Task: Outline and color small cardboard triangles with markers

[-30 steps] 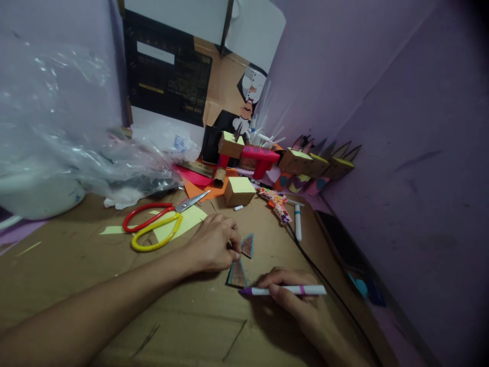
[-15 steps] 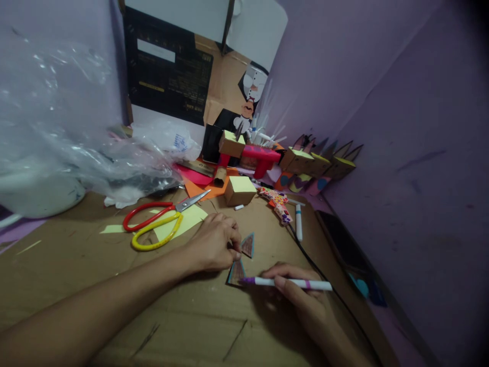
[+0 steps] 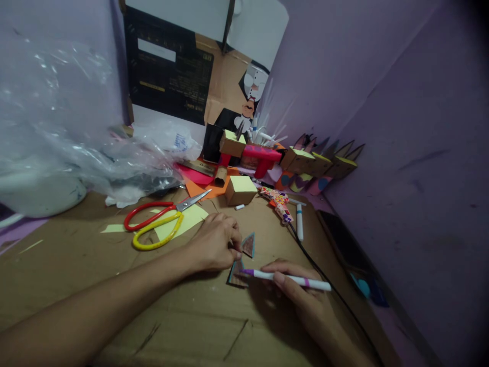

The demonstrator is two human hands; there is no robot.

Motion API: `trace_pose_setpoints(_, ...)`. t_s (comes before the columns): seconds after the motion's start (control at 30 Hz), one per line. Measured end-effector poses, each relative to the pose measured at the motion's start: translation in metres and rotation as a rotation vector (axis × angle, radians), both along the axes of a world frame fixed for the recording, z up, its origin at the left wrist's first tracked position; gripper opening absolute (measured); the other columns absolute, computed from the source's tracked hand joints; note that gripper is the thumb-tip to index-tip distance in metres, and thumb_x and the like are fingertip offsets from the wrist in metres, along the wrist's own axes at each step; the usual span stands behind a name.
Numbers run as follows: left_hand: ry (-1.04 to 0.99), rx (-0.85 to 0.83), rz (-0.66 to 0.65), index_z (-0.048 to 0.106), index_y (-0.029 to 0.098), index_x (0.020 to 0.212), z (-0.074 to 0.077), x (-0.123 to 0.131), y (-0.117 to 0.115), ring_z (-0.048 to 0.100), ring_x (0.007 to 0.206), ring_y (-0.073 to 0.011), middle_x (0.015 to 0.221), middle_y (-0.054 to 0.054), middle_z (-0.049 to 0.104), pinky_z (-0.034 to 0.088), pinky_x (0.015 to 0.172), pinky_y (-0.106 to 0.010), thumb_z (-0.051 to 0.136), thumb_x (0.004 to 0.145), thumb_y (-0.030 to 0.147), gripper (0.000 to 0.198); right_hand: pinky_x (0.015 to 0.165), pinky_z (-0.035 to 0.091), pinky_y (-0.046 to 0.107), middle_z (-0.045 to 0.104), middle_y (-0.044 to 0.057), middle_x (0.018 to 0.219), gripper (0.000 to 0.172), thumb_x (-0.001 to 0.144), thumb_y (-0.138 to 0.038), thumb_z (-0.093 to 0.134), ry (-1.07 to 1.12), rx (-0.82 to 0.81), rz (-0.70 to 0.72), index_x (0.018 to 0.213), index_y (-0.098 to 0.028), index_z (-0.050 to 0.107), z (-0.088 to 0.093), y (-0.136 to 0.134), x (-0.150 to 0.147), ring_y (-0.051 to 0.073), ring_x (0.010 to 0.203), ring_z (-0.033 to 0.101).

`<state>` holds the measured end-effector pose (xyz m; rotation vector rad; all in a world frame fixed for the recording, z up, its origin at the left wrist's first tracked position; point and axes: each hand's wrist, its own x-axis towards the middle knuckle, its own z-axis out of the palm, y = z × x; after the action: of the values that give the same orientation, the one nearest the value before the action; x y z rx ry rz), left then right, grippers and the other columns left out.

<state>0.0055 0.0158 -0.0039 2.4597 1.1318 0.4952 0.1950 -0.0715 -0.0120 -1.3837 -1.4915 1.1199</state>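
Cardboard spans lower frame. Left hand, fingertips together, seemingly pins lower triangle by its apex; right hand clamps marker crosswise, tip leftward.

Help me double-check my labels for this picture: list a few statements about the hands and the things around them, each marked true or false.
1. The right hand holds a purple-tipped marker. True.
2. The left hand holds the scissors. False: its fingertips are by the nearer triangle, and the scissors lie apart from it.
3. The marker's tip is at the nearer triangle. True.
4. Both scissor handles are red. False: one is red, the other yellow.
5. A small cardboard box with a pale yellow top stands beyond the left hand. True.
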Motion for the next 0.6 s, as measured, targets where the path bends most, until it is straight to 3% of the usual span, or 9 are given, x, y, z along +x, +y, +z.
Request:
trace_pose_setpoints(0.2,0.004,0.011,-0.008,0.063,0.024,0.062,-0.0006,0.0002,-0.0002,0.044,0.084,-0.0182,0.079,0.001,0.054,0.034,0.08,-0.034,0.064,0.062,0.025,0.001,0.059,0.042,0.023,0.068,0.004,0.072,0.02,0.078,-0.027,0.053,-0.185,0.157,0.134,0.082,-0.018,0.071,0.0077,0.0,-0.0069,0.016,0.065,0.06)
trace_pose_setpoints(0.33,0.013,0.009,-0.017,0.063,0.023,0.062,0.0012,0.0003,-0.0008,0.045,0.083,-0.018,0.079,0.001,0.054,0.034,0.079,-0.034,0.063,0.063,0.025,0.002,0.054,0.041,0.024,0.067,0.005,0.066,0.023,0.078,-0.029,0.053,-0.121,0.1,0.194,0.076,-0.016,0.071,0.0062,-0.002,-0.0029,0.016,0.06,0.058)
trace_pose_setpoints(0.47,0.017,0.005,-0.006,0.063,0.023,0.062,0.0023,0.0007,-0.0012,0.044,0.084,-0.0183,0.08,0.001,0.054,0.034,0.079,-0.033,0.063,0.063,0.024,0.001,0.047,0.038,0.022,0.065,0.004,0.06,0.023,0.074,-0.033,0.056,0.036,-0.021,0.079,0.073,-0.015,0.071,-0.0001,-0.0014,0.0016,0.014,0.052,0.054)
trace_pose_setpoints(0.6,0.013,-0.004,-0.009,0.064,0.024,0.063,0.0018,0.0005,-0.0006,0.044,0.084,-0.018,0.079,0.001,0.055,0.034,0.079,-0.033,0.063,0.062,0.023,0.002,0.047,0.038,0.021,0.065,0.003,0.061,0.023,0.075,-0.034,0.056,-0.013,0.019,-0.078,0.078,-0.016,0.07,0.0013,0.0,-0.001,0.014,0.053,0.054)
